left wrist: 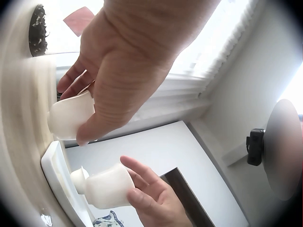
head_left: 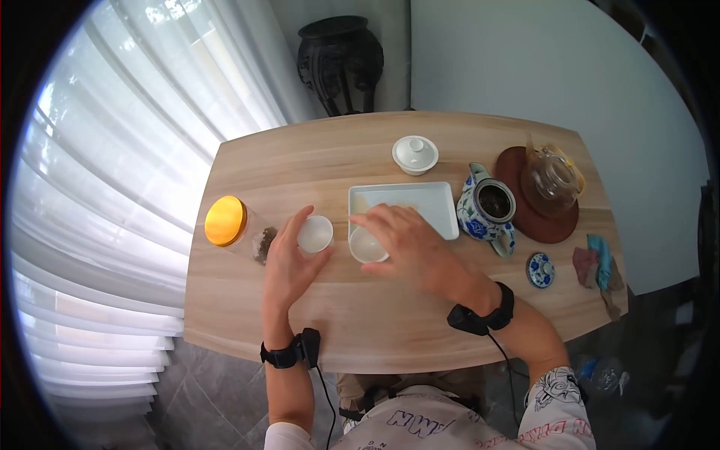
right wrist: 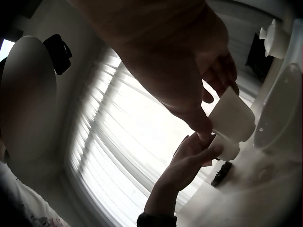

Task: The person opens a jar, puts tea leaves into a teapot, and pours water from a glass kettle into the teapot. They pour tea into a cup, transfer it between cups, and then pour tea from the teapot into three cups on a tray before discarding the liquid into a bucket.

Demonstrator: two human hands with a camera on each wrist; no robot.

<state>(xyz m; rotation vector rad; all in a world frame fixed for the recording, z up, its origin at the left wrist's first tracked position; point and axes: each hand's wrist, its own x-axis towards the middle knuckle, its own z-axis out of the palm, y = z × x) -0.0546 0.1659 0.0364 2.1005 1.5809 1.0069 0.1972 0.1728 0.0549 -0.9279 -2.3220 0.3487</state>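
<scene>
My left hand (head_left: 287, 264) holds a small white cup (head_left: 315, 234) between thumb and fingers, left of the white tray (head_left: 442, 196). With the thumb and fingers of my right hand (head_left: 414, 246) I grip another white cup (head_left: 367, 247) at the tray's near left corner. The left wrist view shows both cups, one (left wrist: 71, 118) in the left hand and one (left wrist: 111, 187) in the right, apart from each other. In the right wrist view the right hand's cup (right wrist: 235, 116) partly overlaps the other cup (right wrist: 226, 147). Whether either base touches the table cannot be told.
A clear jar with a yellow lid (head_left: 225, 221) lies at the left, dark contents inside. Behind the tray stands a lidded white bowl (head_left: 415, 154). To the right are a blue-and-white teapot (head_left: 476, 214), its lid (head_left: 540, 270), a glass teapot (head_left: 553, 180) and cloths (head_left: 598, 262).
</scene>
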